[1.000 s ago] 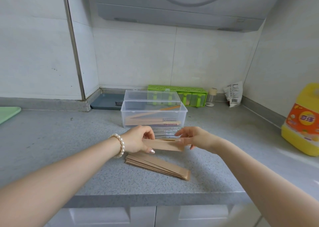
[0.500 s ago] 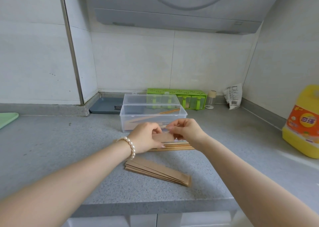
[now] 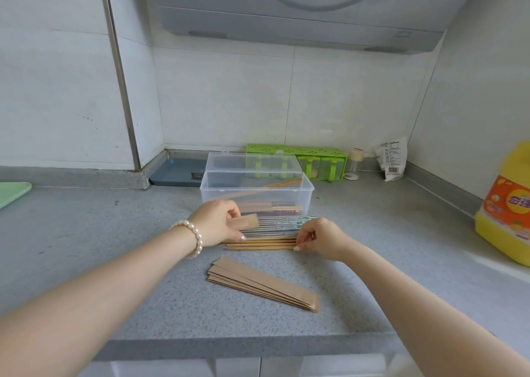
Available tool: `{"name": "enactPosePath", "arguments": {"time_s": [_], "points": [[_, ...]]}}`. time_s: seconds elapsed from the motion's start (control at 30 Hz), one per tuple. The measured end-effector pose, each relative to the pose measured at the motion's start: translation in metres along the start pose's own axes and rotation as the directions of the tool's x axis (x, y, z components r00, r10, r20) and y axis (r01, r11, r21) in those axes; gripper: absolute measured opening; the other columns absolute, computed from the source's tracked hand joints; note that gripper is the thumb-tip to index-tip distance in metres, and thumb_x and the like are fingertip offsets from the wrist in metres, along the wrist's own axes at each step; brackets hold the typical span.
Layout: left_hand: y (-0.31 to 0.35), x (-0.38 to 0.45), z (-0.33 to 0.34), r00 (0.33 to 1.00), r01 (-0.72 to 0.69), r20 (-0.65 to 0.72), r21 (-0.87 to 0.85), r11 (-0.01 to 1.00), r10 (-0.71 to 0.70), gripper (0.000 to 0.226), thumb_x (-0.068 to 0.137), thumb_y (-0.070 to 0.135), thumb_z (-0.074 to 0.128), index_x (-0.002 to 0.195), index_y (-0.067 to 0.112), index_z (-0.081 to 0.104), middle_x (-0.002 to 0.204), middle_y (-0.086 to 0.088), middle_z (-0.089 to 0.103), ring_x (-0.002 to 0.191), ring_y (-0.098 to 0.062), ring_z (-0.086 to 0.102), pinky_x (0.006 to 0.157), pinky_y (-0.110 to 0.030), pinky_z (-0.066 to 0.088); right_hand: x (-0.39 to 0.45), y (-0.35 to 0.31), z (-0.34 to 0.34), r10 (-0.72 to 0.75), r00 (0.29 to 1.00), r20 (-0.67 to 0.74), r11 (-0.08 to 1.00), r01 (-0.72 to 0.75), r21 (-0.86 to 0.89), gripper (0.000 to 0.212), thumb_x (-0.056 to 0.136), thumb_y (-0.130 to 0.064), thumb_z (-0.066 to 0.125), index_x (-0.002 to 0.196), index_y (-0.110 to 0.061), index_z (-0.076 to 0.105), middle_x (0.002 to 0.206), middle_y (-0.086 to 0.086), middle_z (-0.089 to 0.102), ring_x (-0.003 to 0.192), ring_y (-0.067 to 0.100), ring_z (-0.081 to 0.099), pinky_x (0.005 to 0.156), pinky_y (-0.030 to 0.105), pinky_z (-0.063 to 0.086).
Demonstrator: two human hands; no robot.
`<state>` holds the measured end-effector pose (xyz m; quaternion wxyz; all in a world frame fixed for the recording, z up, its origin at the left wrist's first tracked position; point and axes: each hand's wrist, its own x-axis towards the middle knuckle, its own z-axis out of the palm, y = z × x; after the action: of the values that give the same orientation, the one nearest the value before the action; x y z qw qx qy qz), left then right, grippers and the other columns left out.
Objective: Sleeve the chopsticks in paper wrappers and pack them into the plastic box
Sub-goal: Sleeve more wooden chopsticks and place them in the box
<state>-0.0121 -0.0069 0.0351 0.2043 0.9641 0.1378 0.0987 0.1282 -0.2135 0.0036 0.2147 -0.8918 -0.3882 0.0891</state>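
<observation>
Brown paper wrapper (image 3: 247, 222) pinched in left hand (image 3: 218, 223), right hand (image 3: 321, 240) pinching wooden chopsticks (image 3: 261, 244) on worktop (image 3: 86, 247), plastic box (image 3: 256, 194) at 12 o'clock.

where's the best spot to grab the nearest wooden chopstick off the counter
Probably by its right end, coming from the right. The nearest wooden chopstick lies flat, running left to right at the front of the row, and its blunt end sits free at the right hand, whose fingertips are already there.

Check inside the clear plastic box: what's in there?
The plastic box holds several sleeved chopsticks, one leaning toward the right rear corner, others flat below. The left hand covers the front-left; an exact count isn't readable.
</observation>
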Motion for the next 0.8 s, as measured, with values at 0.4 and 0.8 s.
{"name": "enactPosePath", "arguments": {"time_s": [0.4,0.8], "points": [[-0.022,0.002,-0.005,0.998,0.046,-0.035,-0.082,0.996,-0.049,0.035,0.068,0.033,0.080,0.092,0.025,0.056,0.092,0.007,0.058,0.085,-0.011,0.057,0.076,-0.028,0.050,0.011,0.007,0.003,-0.008,0.998,0.067,0.998,0.004,0.062,0.017,0.072,-0.024,0.079,0.067,-0.029,0.063,0.072,-0.008,0.058,0.069,0.010,0.051,0.067,0.024,0.045],[-0.021,0.004,-0.003,0.999,0.047,-0.010,-0.071,0.996,-0.048,0.035,0.068,0.032,0.080,0.093,0.024,0.056,0.092,0.007,0.058,0.083,-0.010,0.057,0.064,-0.018,0.045,-0.003,0.033,-0.038,0.208,0.946,-0.249,0.896,-0.082,0.436,0.008,0.085,-0.013,0.067,0.085,-0.006,0.070,0.066,0.000,0.058,0.052,0.001,0.049,0.049,0.012,0.037]]}}
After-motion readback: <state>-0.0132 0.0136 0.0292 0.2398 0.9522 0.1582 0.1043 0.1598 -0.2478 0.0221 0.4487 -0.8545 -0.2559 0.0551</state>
